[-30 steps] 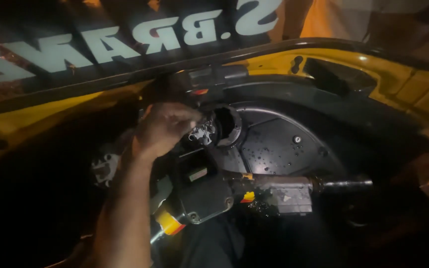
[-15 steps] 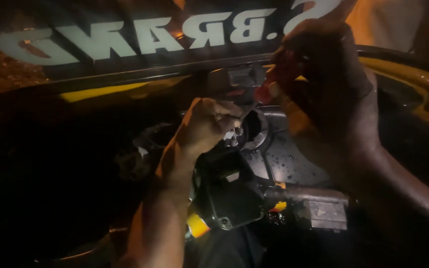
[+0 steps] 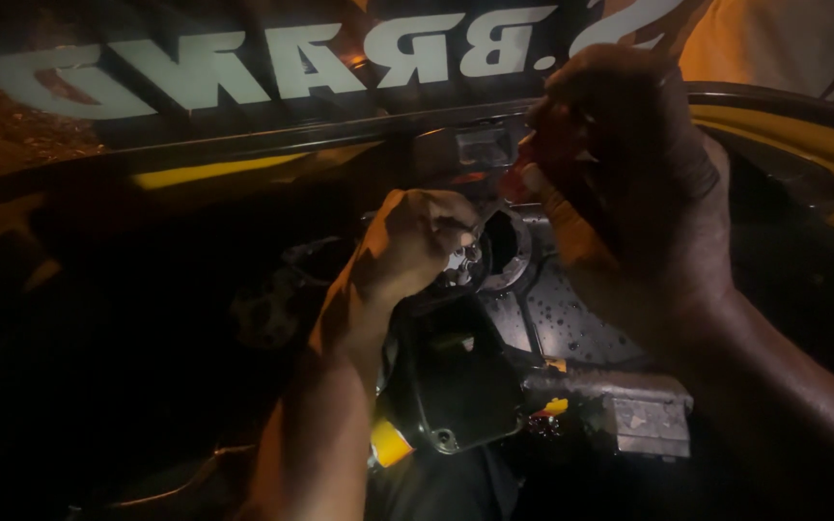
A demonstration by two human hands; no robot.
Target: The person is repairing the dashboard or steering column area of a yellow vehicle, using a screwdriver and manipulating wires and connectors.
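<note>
In dim light my left hand point(image 3: 415, 246) is closed around a small metal bulb holder point(image 3: 465, 260), held against a round hole point(image 3: 506, 246) in a black, wet housing point(image 3: 571, 323). My right hand point(image 3: 629, 183) is raised just right of the hole, fingers pinched on a small red part point(image 3: 523, 169). What exactly the red part is stays unclear.
A yellow car body edge point(image 3: 822, 164) curves around the black housing. A dark glass panel with white lettering point(image 3: 272, 63) runs across the top. Below the hands sit a black motor-like unit point(image 3: 456, 386) with a yellow tip point(image 3: 393, 446) and a grey metal block point(image 3: 644, 415).
My right hand came into view from the right and rose next to the hole with the red part. My left hand stayed on the bulb holder as the view shifted.
</note>
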